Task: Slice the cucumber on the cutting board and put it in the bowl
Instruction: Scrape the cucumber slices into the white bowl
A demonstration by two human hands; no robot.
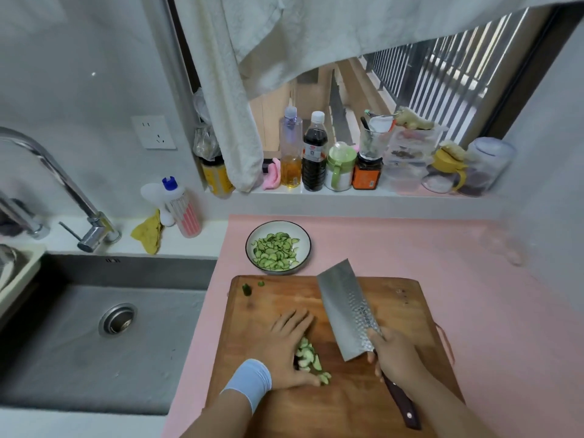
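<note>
My left hand (292,349) lies flat with fingers straight, cupping a pile of cucumber slices (308,358) on the wooden cutting board (395,298). My right hand (395,358) grips the cleaver (346,311) at its handle, the blade leaning beside the pile, perhaps touching the board. More slices fill the bowl (305,245) just beyond the board.

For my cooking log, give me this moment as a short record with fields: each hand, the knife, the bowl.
left hand: fingers straight, against cucumber slices on the cutting board
right hand: grips the cleaver, blade tilted over the board
bowl: beyond the board, holds sliced cucumber
scraps: green bits, board's far left corner
</note>
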